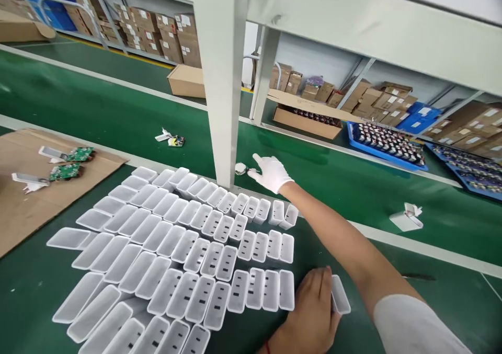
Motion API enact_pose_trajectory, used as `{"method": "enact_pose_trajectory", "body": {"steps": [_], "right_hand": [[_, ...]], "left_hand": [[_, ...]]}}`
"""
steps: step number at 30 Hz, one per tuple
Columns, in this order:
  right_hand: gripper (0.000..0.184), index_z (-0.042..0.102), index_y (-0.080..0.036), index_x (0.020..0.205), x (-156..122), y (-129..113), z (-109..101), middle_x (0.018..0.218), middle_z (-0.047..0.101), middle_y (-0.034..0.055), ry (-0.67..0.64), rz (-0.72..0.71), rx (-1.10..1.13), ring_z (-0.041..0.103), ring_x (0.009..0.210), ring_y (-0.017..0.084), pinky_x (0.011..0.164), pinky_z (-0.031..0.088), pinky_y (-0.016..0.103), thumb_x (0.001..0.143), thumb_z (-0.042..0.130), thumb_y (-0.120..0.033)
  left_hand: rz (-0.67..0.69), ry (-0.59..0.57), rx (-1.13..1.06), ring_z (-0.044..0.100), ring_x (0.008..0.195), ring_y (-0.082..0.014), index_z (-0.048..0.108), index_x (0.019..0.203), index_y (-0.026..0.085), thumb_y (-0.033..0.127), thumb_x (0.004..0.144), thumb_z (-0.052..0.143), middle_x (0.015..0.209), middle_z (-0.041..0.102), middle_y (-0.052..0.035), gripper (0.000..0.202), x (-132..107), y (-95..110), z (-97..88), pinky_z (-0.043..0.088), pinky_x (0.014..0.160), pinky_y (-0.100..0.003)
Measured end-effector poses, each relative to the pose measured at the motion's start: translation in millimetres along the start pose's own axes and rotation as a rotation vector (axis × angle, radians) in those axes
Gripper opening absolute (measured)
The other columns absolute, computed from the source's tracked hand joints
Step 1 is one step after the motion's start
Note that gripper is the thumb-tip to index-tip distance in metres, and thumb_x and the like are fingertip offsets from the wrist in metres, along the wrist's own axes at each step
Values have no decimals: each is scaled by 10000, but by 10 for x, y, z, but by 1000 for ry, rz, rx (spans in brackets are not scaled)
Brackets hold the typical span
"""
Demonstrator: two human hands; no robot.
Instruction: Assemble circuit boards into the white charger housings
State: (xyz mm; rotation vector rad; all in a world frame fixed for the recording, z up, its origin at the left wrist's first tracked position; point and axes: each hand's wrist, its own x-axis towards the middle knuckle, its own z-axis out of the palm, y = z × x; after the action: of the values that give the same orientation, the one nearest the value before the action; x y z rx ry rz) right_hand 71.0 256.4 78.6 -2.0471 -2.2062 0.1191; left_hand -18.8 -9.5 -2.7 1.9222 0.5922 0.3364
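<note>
White case [342, 295]: nearer than post [221, 82], to its right, grasped by bare left hand [311, 312] | post: hides some cartons [159, 35] | case rows [141, 223]: before post | cardboard sheet [35, 202]: left of post | blue tray [355, 134]: right of post, beyond | gloved right hand [271, 174]: right of post, fingers parted, hold unclear | round part [240, 169]: beside post's foot

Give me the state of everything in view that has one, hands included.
Left hand: bare, curled, beside a white case.
Right hand: gloved, fingers parted, near a round part.
Rows of cases: open ends up.
Green circuit boards: exposed.
Cardboard sheet: flat.
Long carton: open, holding parts.
Blue trays: holding parts.
</note>
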Motion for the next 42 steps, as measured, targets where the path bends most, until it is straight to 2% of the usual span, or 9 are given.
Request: {"method": "enact_pose_trajectory", "body": {"steps": [5,8,10,15,21,25,28,34,42], "right_hand": [[531,676,-103,1059,361,-217,267,1043,704,211,-124,91,3,629,1057,384,969,403,505,785,649,-558],[348,711,-121,871,326,-151,296,977,719,197,-149,137,77,651,1035,379,898,455,466,810,643,-457],[328,715,-129,933,184,-27,216,1020,721,161,-129,102,176,654,1048,350,899,471,436,812,644,-425],[649,480,-167,1384,-675,444,-174,1343,600,87,-60,-66,486,599,1191,221,1007,464,338,818,665,-424],[753,568,-239,1287,-2202,844,-418,1263,649,108,127,19,1128,620,1164,265,993,501,415,617,891,-358],[646,671,-228,1141,-2983,922,-455,1140,684,102,303,98,989,671,1021,272,909,546,413,572,908,-423],[596,654,-251,1201,-3301,895,-500,1105,654,89,393,-33,751,661,953,241,833,553,386,667,852,-424],[622,515,-243,1285,-3428,716,-551,934,634,43,434,-273,321,619,834,216,776,499,418,723,771,-311],[391,588,-155,1098,-3480,512,-657,866,675,51,397,-277,9,608,816,218,836,485,408,746,708,-277]], "left_hand": [[-4,19,-26,338,1416,-376,261,1526,122,284,832,564,1507,395,-201,775,17,-49,90,318,1193,-513],[3,45,-29,356,1405,-374,276,1521,120,279,829,572,1485,424,-209,769,15,-43,88,318,1193,-510],[29,64,-34,358,1404,-373,271,1521,104,288,845,553,1493,413,-212,756,12,-33,61,320,1191,-513],[15,101,-62,412,1373,-358,350,1469,62,204,787,594,1465,447,-220,738,39,-17,-4,359,1166,-515],[144,244,-81,484,1304,-316,452,1336,148,132,763,634,1353,533,-170,602,85,-56,9,402,1123,-526],[178,270,-127,472,1309,-305,428,1324,197,159,809,633,1354,511,-150,556,92,-53,6,374,1130,-542],[229,311,-220,507,1266,-288,444,1297,238,185,823,654,1326,509,-122,521,93,-23,-14,437,1083,-503],[288,276,-400,463,1304,-272,452,1327,301,185,832,679,1373,435,-104,557,67,2,-49,550,960,-386],[337,241,-375,455,1317,-262,472,1343,349,116,835,658,1379,455,-91,589,63,12,-88,552,955,-372]]}}
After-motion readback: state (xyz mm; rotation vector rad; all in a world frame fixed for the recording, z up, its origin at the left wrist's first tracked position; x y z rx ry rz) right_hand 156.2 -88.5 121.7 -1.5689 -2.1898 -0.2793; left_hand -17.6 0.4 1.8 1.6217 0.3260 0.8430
